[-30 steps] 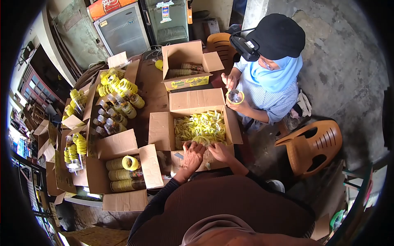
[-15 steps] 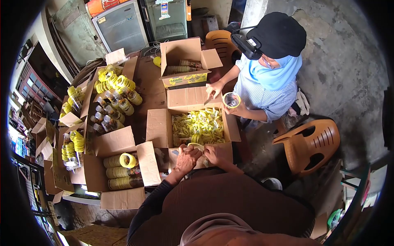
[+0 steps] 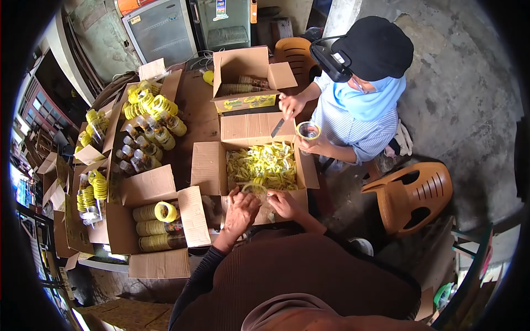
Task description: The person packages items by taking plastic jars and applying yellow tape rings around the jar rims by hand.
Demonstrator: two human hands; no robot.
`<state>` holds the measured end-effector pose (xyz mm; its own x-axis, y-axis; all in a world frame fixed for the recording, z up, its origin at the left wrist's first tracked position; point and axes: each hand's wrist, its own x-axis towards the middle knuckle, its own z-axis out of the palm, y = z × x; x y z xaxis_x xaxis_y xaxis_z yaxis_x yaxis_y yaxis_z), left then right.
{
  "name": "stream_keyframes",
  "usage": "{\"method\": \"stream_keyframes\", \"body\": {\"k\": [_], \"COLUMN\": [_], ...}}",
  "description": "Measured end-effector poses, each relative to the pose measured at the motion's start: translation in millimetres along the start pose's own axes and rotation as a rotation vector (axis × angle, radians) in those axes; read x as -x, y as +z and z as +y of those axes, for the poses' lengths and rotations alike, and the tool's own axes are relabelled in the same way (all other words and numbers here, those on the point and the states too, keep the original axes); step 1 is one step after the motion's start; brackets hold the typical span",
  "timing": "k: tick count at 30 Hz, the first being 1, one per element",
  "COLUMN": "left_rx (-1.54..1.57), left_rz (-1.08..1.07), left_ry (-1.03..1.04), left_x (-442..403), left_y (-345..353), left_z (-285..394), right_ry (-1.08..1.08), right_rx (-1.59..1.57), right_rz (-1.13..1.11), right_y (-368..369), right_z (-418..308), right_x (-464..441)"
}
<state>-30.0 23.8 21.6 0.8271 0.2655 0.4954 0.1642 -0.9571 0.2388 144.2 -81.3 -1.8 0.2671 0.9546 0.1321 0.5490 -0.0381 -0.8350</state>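
Note:
Between my two hands, at the near edge of an open carton (image 3: pixel 207 165), is a clear plastic cup (image 3: pixel 255 190) with a yellow rim. My left hand (image 3: pixel 242 211) closes on the cup's left side, and my right hand (image 3: pixel 283 204) pinches it from the right. My fingertips are partly hidden. Just beyond the cup, many cut yellow strips (image 3: pixel 262 165) fill the carton. Across from me, a co-worker's hand holds a knife (image 3: pixel 277 127); their other hand holds a clear yellow-rimmed cup (image 3: pixel 308 131).
To the left, an open box (image 3: pixel 160 267) holds stacked yellow-rimmed cups, with a yellow ring (image 3: pixel 165 211) on top. Further left are more cup stacks (image 3: pixel 143 151). Another carton (image 3: pixel 243 60) stands at the back. An orange plastic chair (image 3: pixel 408 193) is on the right.
The cup in my hands has tilted so its round rim shows, and my left hand has shifted left. The co-worker's knife has come away from their cup. The view has shifted slightly.

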Motion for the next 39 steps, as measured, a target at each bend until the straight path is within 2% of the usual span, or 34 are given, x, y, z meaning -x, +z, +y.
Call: {"method": "stream_keyframes", "body": {"k": [2,5,6,7,8,9,11,13,15,17,19,21,22,23,25,26,29,33,35,37,38,39], "left_rx": [0.041,0.144,0.32,0.494,0.693,0.812,0.79,0.747,0.69,0.63,0.543,0.54,0.53,0.52,0.492,0.467,0.428,0.35,0.425,0.467,0.526,0.585], "left_rz": [0.034,0.071,0.103,0.141,0.091,0.145,-0.019,0.019,0.077,0.154,0.182,0.196,0.19,0.183,0.169,0.159,0.133,0.154,0.177,0.206,0.22,0.235], "left_ry": [-0.081,-0.208,-0.268,-0.329,-0.387,-0.403,-0.46,-0.514,-0.593,-0.68,-0.754,-0.783,-0.786,-0.789,-0.786,-0.765,-0.767,-0.7,-0.754,-0.761,-0.803,-0.843], "left_x": [-3.6,3.1,2.6,2.9,11.8,12.6,23.7,30.3,37.6,54.0,64.2,72.6,73.3,74.8,81.2,83.3,84.0,85.4,80.0,81.1,81.4,79.8], "left_y": [-11.9,-17.6,-20.5,-22.4,-11.5,-10.1,-4.5,-3.5,-2.4,1.3,-9.0,-13.6,-19.6,-24.0,-24.0,-23.5,-25.4,-24.8,-27.8,-18.9,-15.0,-12.6], "left_z": [1.7,-1.3,-1.6,-3.1,-11.3,-9.7,-18.8,-18.1,-22.5,-33.7,-37.3,-40.3,-38.7,-37.7,-37.9,-37.1,-32.2,-28.7,-23.8,-26.8,-27.4,-27.2], "right_ry": [-0.025,-0.002,0.063,0.068,0.108,0.153,0.158,0.202,0.289,0.261,0.249,-0.122,-0.06,-0.064,-0.121,-0.072,-0.136,0.006,-0.011,0.136,0.042,0.033], "right_rx": [-0.142,-0.322,-0.505,-0.508,-0.648,-0.788,-0.789,-0.585,-0.567,-0.184,-0.107,0.105,0.206,0.202,0.419,0.435,0.504,0.441,0.412,0.138,0.129,0.134], "right_rz": [-0.058,-0.027,-0.045,-0.057,-0.135,-0.216,-0.281,-0.362,-0.249,-0.221,-0.206,-0.009,-0.088,-0.092,-0.06,-0.093,-0.107,-0.156,-0.081,-0.16,-0.044,-0.036], "right_y": [-1.7,0.0,5.6,7.6,9.7,10.5,7.7,9.5,28.6,28.7,43.2,69.0,74.6,80.4,84.2,95.0,102.3,102.2,96.1,88.1,89.1,87.2], "right_z": [-3.5,-7.8,-4.3,-0.3,4.0,2.1,-1.0,-0.6,18.4,21.9,36.0,53.9,53.3,52.2,27.5,33.3,40.6,53.2,55.7,60.2,61.6,63.4], "right_x": [-2.3,-2.3,-2.0,-3.9,-6.6,-9.0,-16.6,-23.2,-25.6,-33.1,-32.1,-32.5,-33.6,-33.0,-35.8,-40.5,-52.9,-63.3,-62.5,-64.8,-62.2,-60.3]}}
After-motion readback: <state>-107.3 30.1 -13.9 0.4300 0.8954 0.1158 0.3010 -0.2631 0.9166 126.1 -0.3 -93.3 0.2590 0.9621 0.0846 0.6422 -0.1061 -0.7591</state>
